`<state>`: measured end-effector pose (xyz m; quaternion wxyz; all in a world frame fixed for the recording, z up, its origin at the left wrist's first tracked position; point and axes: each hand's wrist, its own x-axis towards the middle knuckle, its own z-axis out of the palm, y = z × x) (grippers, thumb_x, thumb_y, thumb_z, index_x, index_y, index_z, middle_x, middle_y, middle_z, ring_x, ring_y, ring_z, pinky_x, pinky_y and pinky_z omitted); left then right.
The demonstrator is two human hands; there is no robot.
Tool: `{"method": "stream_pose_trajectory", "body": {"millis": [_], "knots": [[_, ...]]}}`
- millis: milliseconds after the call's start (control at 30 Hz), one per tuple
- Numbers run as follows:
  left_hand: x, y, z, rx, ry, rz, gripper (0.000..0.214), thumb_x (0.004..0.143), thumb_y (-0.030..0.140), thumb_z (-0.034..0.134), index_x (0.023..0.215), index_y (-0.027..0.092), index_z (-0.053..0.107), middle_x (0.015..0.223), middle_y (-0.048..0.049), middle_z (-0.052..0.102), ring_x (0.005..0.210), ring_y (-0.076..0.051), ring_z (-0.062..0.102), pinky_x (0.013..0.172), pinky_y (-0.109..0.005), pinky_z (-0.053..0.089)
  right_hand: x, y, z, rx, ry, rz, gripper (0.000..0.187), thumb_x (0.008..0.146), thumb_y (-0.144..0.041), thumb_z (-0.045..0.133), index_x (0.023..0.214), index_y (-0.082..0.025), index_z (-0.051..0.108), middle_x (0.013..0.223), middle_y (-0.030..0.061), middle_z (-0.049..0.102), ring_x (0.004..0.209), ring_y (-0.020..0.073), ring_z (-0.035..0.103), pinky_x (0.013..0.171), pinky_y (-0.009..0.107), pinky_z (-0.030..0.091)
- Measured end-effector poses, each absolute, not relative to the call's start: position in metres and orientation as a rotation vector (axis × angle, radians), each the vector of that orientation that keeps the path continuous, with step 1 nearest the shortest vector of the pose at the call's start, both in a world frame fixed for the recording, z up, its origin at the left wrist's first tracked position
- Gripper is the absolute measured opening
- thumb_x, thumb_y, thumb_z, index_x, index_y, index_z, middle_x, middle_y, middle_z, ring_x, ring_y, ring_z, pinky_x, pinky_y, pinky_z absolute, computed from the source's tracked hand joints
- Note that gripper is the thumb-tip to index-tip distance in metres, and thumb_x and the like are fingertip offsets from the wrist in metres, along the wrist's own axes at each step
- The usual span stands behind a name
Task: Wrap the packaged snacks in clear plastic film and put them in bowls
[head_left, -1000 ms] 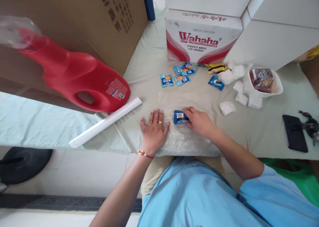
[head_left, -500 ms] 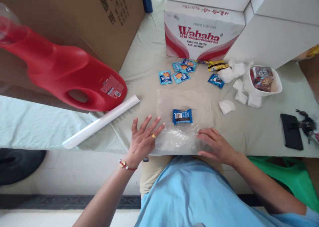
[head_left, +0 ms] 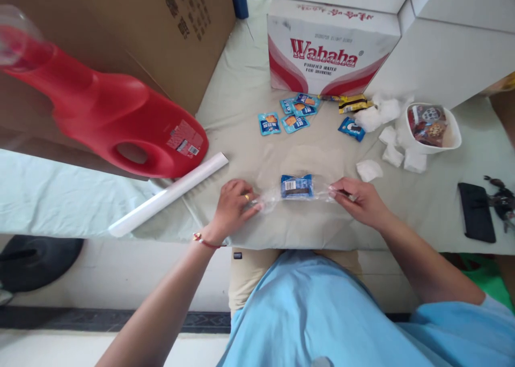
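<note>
A small blue snack packet [head_left: 296, 186] with a white barcode label lies in front of me, in the middle of a clear plastic sheet [head_left: 311, 158]. The sheet's near edge is folded up along the packet. My left hand [head_left: 236, 203], with a ring and a red bracelet, pinches the fold at its left end. On the other side, my right hand [head_left: 353, 199] has the fold's right end between thumb and fingers. The far part of the sheet lies flat on the cloth-covered table [head_left: 289, 233].
Several light-blue sachets [head_left: 269, 124], a dark-blue packet [head_left: 351, 129], a yellow packet [head_left: 354, 103] and white wrapped pieces [head_left: 369, 170] lie farther back. A white bowl [head_left: 454, 139], phone [head_left: 477, 212], white roll [head_left: 169, 195], red jug [head_left: 132, 125] and Wahaha box [head_left: 330, 61] surround the area.
Both hands have closed on the sheet's near edge and lifted it away from me, up against the blue packet. The packet itself has stayed in about the same place.
</note>
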<state>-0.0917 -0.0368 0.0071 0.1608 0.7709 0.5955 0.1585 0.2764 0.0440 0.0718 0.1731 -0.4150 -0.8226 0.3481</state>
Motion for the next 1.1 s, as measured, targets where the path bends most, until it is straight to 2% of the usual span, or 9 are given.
{"method": "stream_pose_trajectory", "body": {"millis": [100,233,467,600,700,800,867,1000,1100], "knots": [[-0.084,-0.021,0.008,2.049,1.794,0.634,0.037,0.1,0.046,0.052,0.079,0.024,0.073,0.095,-0.009,0.068,0.105,-0.027,0.059,0.103,-0.047,0.048,0.274,0.066,0.069,-1.285,-2.282,1.007,0.035,0.101,-0.049,0.053,0.1,-0.021,0.074,0.078,0.0029,0.069,0.068,0.0162,0.06,0.066,0.027,0.049],[-0.075,-0.003,0.003,1.805,2.034,0.77,0.04,0.099,0.044,0.05,0.066,0.024,0.059,0.088,-0.0081,0.066,0.101,-0.027,0.058,0.099,-0.046,0.049,0.277,0.094,0.053,-1.425,-2.265,1.06,0.038,0.097,-0.049,0.052,0.101,-0.019,0.075,0.071,0.0007,0.066,0.061,0.015,0.055,0.058,0.025,0.042],[-0.073,0.0,0.003,1.638,2.445,0.872,0.027,0.09,0.038,0.062,0.106,0.018,0.071,0.114,-0.0157,0.062,0.117,-0.036,0.057,0.109,-0.056,0.046,0.266,0.131,0.071,-1.586,-2.623,0.559,0.035,0.098,-0.035,0.05,0.109,-0.019,0.078,0.102,0.0113,0.076,0.083,0.0221,0.067,0.076,0.032,0.048],[-0.061,-0.021,0.028,1.689,2.604,1.088,0.022,0.093,0.025,0.055,0.106,0.019,0.072,0.111,-0.015,0.063,0.113,-0.034,0.06,0.106,-0.056,0.046,0.232,0.157,0.08,-1.466,-2.676,0.477,0.035,0.101,-0.033,0.05,0.116,-0.016,0.076,0.11,0.0136,0.075,0.099,0.0266,0.067,0.09,0.037,0.05],[-0.036,-0.032,0.044,2.014,2.302,0.987,0.028,0.095,0.02,0.05,0.104,0.024,0.076,0.105,-0.0111,0.07,0.106,-0.03,0.064,0.101,-0.053,0.045,0.201,0.174,0.068,-1.474,-2.781,0.479,0.043,0.101,-0.031,0.054,0.138,-0.013,0.066,0.128,0.0168,0.071,0.119,0.0304,0.061,0.104,0.041,0.046],[-0.008,-0.026,0.047,2.24,1.91,0.707,0.045,0.097,0.016,0.046,0.131,0.029,0.072,0.125,-0.0078,0.075,0.112,-0.028,0.064,0.094,-0.047,0.045,0.178,0.181,0.053,-1.562,-2.824,0.431,0.066,0.097,-0.038,0.066,0.155,-0.009,0.05,0.144,0.0217,0.062,0.131,0.0345,0.054,0.111,0.044,0.042],[0.006,-0.014,0.043,2.278,1.803,0.577,0.053,0.097,0.013,0.044,0.144,0.028,0.064,0.139,-0.0069,0.072,0.113,-0.027,0.063,0.089,-0.046,0.044,0.169,0.181,0.046,-1.62,-2.815,0.409,0.072,0.093,-0.041,0.073,0.153,-0.008,0.051,0.139,0.0225,0.065,0.13,0.0365,0.054,0.109,0.045,0.043],[0.017,0.005,0.032,2.349,1.704,0.406,0.047,0.1,0.011,0.046,0.139,0.025,0.068,0.145,-0.005,0.07,0.107,-0.026,0.064,0.084,-0.044,0.045,0.165,0.185,0.045,-1.676,-2.775,0.574,0.038,0.091,-0.031,0.073,0.126,-0.014,0.072,0.108,0.0142,0.076,0.112,0.0307,0.063,0.095,0.036,0.046],[0.016,0.008,0.026,2.403,1.685,0.4,0.044,0.101,0.011,0.047,0.137,0.025,0.07,0.145,-0.0047,0.07,0.104,-0.025,0.066,0.082,-0.042,0.045,0.168,0.187,0.054,-1.574,-2.752,0.717,0.017,0.095,-0.023,0.067,0.106,-0.016,0.076,0.095,0.0082,0.075,0.09,0.0219,0.065,0.081,0.029,0.043]]}}
